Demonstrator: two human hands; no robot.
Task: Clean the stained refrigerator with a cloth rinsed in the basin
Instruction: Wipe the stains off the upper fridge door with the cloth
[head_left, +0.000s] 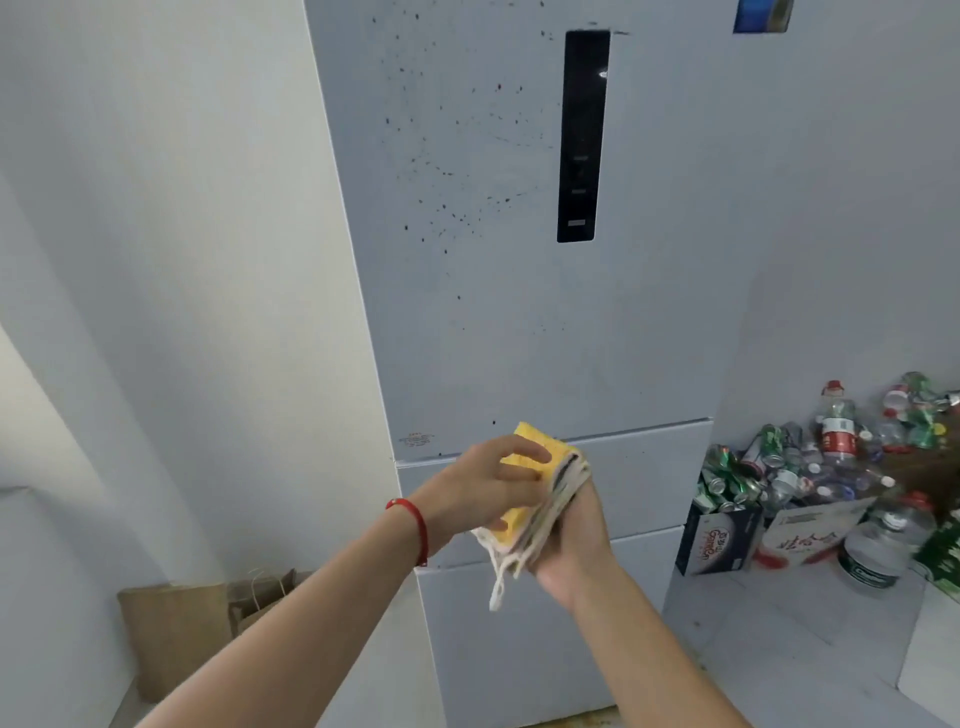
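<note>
I see both hands together in front of the fridge (519, 312). My left hand (483, 483) curls its fingers over the folded yellow cloth (540, 467), and my right hand (576, 535) cups it from below, gripping its layered edge; a loose string hangs under the hands. The fridge door rises just beyond the hands, dark stains (447, 208) speckled well above them beside a black panel (582, 135). To the right of my right hand, boxes of bottles (810, 467) sit on the floor.
</note>
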